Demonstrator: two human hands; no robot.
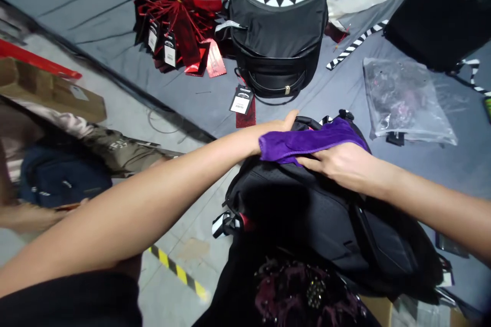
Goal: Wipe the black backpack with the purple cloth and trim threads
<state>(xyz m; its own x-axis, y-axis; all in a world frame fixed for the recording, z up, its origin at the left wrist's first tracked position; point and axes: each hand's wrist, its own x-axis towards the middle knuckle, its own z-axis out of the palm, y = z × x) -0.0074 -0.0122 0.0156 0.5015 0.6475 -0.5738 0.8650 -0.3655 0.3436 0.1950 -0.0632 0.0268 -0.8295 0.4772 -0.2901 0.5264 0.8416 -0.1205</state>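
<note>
A black backpack [268, 194] lies tilted at the table's near edge against my body, its smooth panel facing up. Across its top end stretches a purple cloth [307, 143]. My right hand [341, 166] grips this cloth from the near side, with fingers tucked under its edge. At the backpack's top, by the black handle [307, 122], is my left hand [282, 125]. Its thumb shows, but the cloth and bag hide the other fingers, so its grip is unclear. A black-and-white strap end [222, 225] sticks out at the bag's left side.
Beyond lies a black backpack with a shark-teeth print [278, 25], beside a pile of red tags [180, 20]. To the right are a clear plastic bag [406, 99] and another black bag [441, 15]. At left, another person's hand [30, 217] is near a navy bag [65, 173].
</note>
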